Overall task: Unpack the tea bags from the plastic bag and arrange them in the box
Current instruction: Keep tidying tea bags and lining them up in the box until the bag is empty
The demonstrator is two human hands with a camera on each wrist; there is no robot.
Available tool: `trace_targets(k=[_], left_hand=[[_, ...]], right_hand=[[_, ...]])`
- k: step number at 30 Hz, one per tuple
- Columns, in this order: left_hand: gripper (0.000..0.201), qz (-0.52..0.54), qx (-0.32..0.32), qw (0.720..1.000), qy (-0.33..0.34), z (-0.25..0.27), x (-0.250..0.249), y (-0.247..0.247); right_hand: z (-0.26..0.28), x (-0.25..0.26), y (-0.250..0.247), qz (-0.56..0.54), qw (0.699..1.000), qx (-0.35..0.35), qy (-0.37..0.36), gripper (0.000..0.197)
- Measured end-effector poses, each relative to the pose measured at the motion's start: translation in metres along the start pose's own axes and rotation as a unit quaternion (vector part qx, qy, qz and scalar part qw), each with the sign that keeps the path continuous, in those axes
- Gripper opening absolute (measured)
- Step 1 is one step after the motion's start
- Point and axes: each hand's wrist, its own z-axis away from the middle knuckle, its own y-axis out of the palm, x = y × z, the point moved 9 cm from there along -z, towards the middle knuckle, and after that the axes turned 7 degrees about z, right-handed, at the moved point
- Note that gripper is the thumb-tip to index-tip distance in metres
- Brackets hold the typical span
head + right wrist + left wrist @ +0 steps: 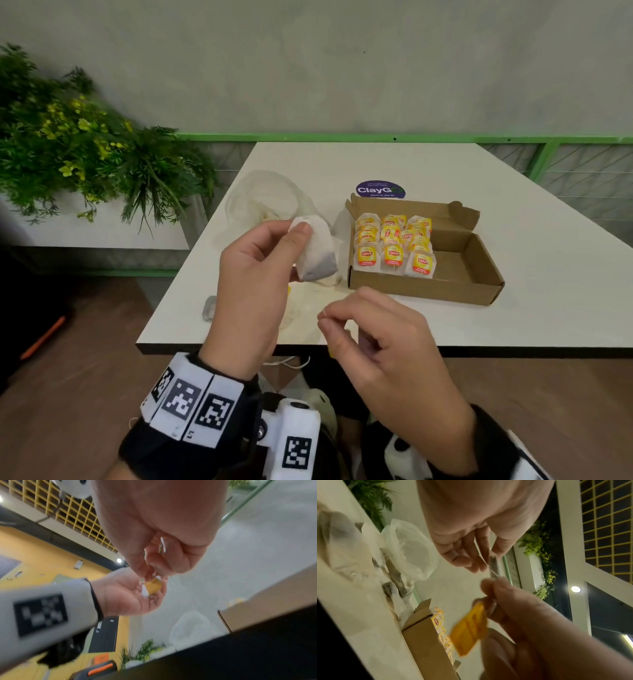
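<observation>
Right hand [373, 329]: lower centre of the frame, pinching the thin string, yellow tag [469, 631] dangling below.
Left hand [260, 260]: fingers closed on a tea bag [317, 248], mid-frame.
Box [479, 267]: right, three rows filled.
Plastic bag [263, 198]: upper left on the surface [445, 171].
Tip: probably wrap string snugly, tag facing front, before slotting in.

The yellow tag [469, 631] is blurred in the left wrist view, so its print cannot be read, and in the head view it is hidden behind the right hand [383, 346]. The contents of the plastic bag [260, 202] cannot be made out through the crumpled film. The rear rows of tea bags [394, 246] in the box [455, 274] are partly covered by the front row. The table [548, 274] is cut off by the right edge of the head view.
</observation>
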Motion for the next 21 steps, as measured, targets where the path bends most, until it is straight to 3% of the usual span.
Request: trace_targets(k=[6, 12, 19, 21], left_hand=[[0.007, -0.034, 0.026, 0.999, 0.025, 0.020, -0.011, 0.003], [0.017, -0.011, 0.032, 0.999, 0.018, 0.034, -0.019, 0.000], [0.025, -0.072, 0.076, 0.993, 0.046, 0.056, -0.026, 0.015], [0.026, -0.095, 0.094, 0.990, 0.050, 0.064, -0.026, 0.021]], right_hand=[[0.025, 0.005, -0.027, 0.000, 0.995, 0.056, 0.082, 0.005], [0.044, 0.006, -0.044, -0.087, 0.978, 0.100, 0.163, 0.009], [0.046, 0.025, -0.069, -0.078, 0.984, 0.070, 0.145, 0.039], [0.042, 0.031, -0.077, -0.073, 0.987, 0.060, 0.128, 0.035]])
